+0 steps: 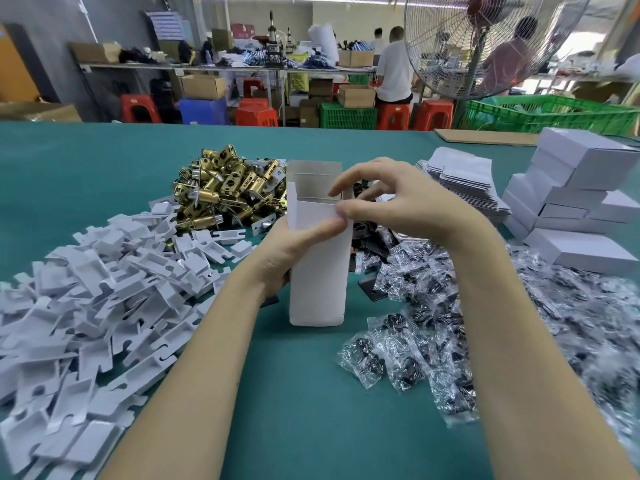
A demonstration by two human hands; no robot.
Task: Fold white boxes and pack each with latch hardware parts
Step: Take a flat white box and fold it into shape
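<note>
While unprinted, white box (317,271) upright | both hands grasp it: left (294,251), right (391,202)

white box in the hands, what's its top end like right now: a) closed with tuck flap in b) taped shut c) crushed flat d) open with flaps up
d: the white box is gripped by the left hand, its top flaps stand up open, and the right hand pinches a flap at its rim.
</note>
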